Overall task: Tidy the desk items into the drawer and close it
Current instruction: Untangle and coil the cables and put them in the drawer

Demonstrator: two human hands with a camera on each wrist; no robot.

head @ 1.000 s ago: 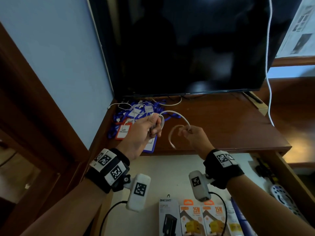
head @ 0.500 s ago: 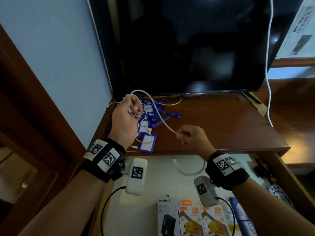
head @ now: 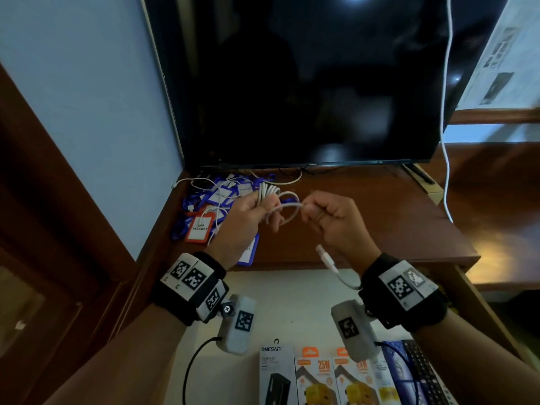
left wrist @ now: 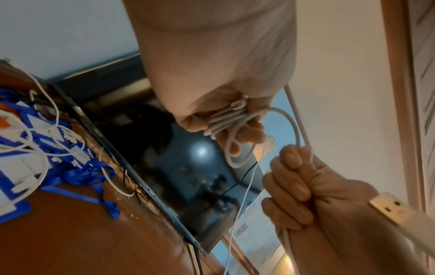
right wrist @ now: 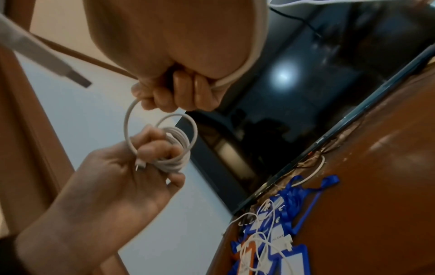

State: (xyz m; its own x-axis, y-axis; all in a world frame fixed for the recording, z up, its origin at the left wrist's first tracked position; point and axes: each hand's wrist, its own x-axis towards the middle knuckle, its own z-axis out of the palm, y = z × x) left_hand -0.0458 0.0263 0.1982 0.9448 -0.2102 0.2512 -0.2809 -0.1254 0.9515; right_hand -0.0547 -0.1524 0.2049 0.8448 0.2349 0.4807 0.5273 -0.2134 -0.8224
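Note:
My left hand [head: 257, 213] grips a coiled white cable [head: 267, 192] above the desk, with several loops bunched in its fingers [left wrist: 226, 122] [right wrist: 174, 147]. My right hand [head: 327, 214] pinches the cable's free length just right of the coil [left wrist: 296, 167] [right wrist: 172, 93]. The USB plug end [head: 324, 257] dangles below my right wrist. A pile of blue lanyards and badge holders [head: 216, 197], one of them orange [head: 198, 226], lies with loose white cables at the desk's back left. The open drawer [head: 292, 290] is below my hands.
A dark TV screen [head: 306, 83] stands at the back of the brown desk [head: 365, 217], with a white cord [head: 445, 127] hanging at its right. Boxed chargers [head: 315, 378] and other packs line the drawer's near end. A blue wall is on the left.
My hands came together: the left hand dropped back from the lanyard pile with more loops gathered, and the right hand rose to the coil. The free cable end has shortened.

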